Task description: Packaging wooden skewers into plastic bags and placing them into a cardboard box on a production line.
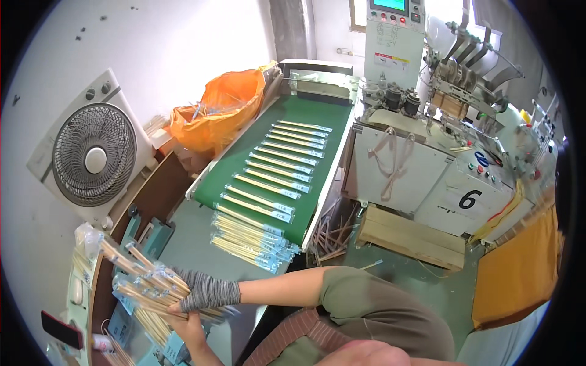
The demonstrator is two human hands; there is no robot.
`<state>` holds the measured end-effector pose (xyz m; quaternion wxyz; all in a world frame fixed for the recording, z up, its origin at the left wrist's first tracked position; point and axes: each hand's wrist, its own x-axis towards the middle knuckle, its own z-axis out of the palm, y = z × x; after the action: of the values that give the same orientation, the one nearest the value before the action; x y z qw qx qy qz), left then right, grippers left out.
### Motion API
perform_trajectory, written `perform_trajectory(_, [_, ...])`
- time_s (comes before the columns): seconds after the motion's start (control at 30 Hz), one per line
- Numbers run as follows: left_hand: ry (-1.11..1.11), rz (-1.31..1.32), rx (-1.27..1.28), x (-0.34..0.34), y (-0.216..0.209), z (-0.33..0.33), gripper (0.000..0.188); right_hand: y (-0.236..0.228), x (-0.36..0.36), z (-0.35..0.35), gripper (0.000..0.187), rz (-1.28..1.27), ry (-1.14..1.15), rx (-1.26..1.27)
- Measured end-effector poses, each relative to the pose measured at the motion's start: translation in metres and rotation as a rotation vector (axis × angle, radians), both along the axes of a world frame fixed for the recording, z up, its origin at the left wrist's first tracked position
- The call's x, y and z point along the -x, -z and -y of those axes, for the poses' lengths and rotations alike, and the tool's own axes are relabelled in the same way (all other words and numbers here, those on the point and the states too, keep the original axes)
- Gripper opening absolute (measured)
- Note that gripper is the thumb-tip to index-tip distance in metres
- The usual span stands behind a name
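At the lower left, a bundle of wrapped chopsticks [146, 282] in clear sleeves with light blue ends is gathered between my two hands. My right hand [194, 289], in a grey knitted fingerless glove, reaches across from the right and is closed around the bundle's right side. Beneath it, my left hand [190, 329] grips the same bundle from below; some of its fingers are hidden. More wrapped chopsticks [151, 326] lie under the bundle. A heap of wrapped chopsticks [250, 239] sits at the near end of the green conveyor belt [226, 161], with several single packs spaced along it.
An orange bag [207, 125] stands left of the belt, near a box fan [94, 155]. A phone [61, 329] lies at the far left. Right of the belt are a white machine [390, 171], a wooden step [409, 238] and loose sticks [334, 229] on the floor.
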<state>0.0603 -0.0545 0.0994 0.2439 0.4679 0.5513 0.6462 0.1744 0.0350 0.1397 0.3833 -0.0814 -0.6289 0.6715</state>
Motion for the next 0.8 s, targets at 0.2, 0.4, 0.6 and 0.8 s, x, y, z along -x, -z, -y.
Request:
perform_trajectory(0.2, [0.161, -0.070, 0.040, 0.014, -0.004, 0.003, 0.078, 0.026, -0.007, -0.024, 0.092, -0.087, 0.012, -0.275])
perform_trajectory(0.4, [-0.071, -0.665, 0.446, 0.029, 0.044, 0.002, 0.061, 0.031, -0.009, 0.001, 0.104, -0.084, -0.077, 0.037])
perform_trajectory(0.6, [0.144, -0.404, 0.588, 0.021, 0.057, 0.023, 0.040, 0.061, -0.006, -0.007, 0.109, -0.127, -0.172, -0.177])
perform_trajectory(0.8, [0.330, -0.718, 0.846, 0.045, 0.073, 0.032, 0.053, 0.073, -0.007, 0.022, 0.103, -0.178, -0.229, 0.044])
